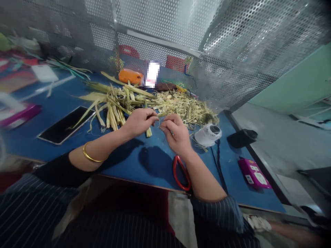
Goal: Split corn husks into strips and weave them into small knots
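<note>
Over the front of the blue table, my left hand (141, 121) is closed in a pinch on a pale green husk strip (160, 114). My right hand (176, 132) faces it a short way off, fingertips pinched on a thin thread that runs in the small gap between both hands. Behind my left hand lies a bundle of husk strips (113, 115), long and pale yellow-green. Red-handled scissors (176, 175) lie partly under my right wrist, blades hidden. To the right of my right hand, a white thread spool (205, 136) rests on its side.
A heap of husk scraps (184, 106) spreads along the back. A black phone (67, 124) lies left, and a lit screen (152, 73) stands beside an orange case (130, 76). At right are a dark cylinder (239, 138) and a magenta pack (253, 174). A perforated metal panel (165, 20) rises behind.
</note>
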Tool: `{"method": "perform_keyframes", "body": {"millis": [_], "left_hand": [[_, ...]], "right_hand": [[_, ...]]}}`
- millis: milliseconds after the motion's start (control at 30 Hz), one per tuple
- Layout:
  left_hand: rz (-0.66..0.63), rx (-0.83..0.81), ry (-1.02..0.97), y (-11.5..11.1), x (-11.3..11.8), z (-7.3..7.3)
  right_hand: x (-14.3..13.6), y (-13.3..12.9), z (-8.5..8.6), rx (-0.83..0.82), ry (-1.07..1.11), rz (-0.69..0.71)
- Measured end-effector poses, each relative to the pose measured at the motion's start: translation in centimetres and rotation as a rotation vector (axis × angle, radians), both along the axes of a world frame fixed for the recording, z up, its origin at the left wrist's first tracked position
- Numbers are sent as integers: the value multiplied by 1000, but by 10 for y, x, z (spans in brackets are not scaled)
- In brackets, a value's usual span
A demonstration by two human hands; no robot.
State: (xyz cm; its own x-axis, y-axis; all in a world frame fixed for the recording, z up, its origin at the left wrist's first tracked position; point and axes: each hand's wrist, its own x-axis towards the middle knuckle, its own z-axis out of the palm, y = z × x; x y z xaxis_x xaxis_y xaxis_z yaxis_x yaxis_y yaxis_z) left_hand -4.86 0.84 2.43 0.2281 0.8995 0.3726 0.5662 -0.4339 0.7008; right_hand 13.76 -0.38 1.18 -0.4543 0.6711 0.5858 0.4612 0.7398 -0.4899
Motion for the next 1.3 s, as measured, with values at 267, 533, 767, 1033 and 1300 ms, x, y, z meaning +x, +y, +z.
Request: {"method": "perform_keyframes", "body": {"millis": [267,533,767,1033,1300], "left_hand": [[58,46,54,1,3,-3],[39,125,225,1,4,-12],[-504,73,371,-5,0,0],[-228,-74,-87,-5,3,4],[90,129,101,-3,7,-10]], "right_hand": [[-9,-3,-8,-151,181,181],[-9,-9,-2,-117,34,216],[7,9,9,-762,603,257],[-5,14,-7,-1152,987,216],[-21,-14,-13,-216,295,4]]}}
